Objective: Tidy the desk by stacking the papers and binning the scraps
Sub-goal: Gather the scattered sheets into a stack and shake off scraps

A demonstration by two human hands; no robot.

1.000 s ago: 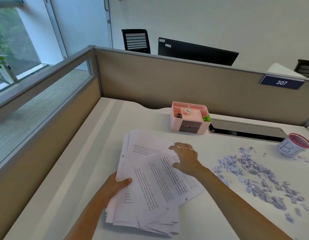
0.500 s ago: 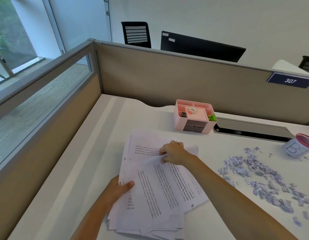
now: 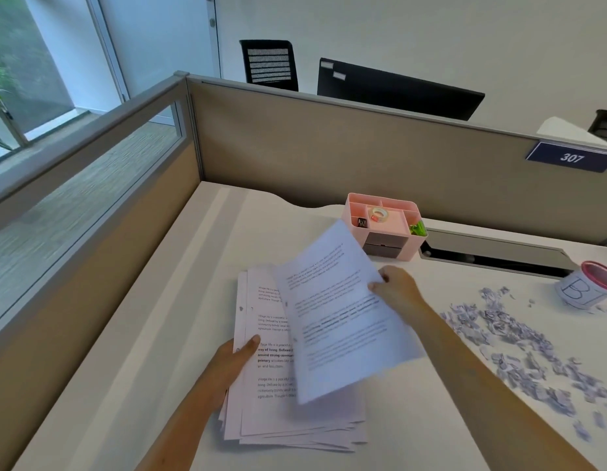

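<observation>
A loose stack of printed papers point(image 3: 278, 413) lies on the white desk point(image 3: 152, 334) in front of me. My left hand point(image 3: 235, 360) holds the stack's left edge, thumb on top of the sheets. My right hand point(image 3: 397, 290) pinches the right edge of one printed sheet point(image 3: 339, 321) and holds it lifted and tilted above the stack. Several small paper scraps point(image 3: 519, 345) lie scattered on the desk to the right. A small white bin with a red rim point(image 3: 587, 283), marked with letters, stands at the far right.
A pink desk organiser point(image 3: 383, 226) with tape and clips stands behind the papers, near the beige partition point(image 3: 329, 147). A grey cable tray point(image 3: 495, 249) runs along the back right. A glass-topped partition point(image 3: 74, 205) bounds the left side.
My right hand went from pressing flat on the top sheet to pinching it, and has lifted it up and to the right off the stack. My left hand stays on the left edge.
</observation>
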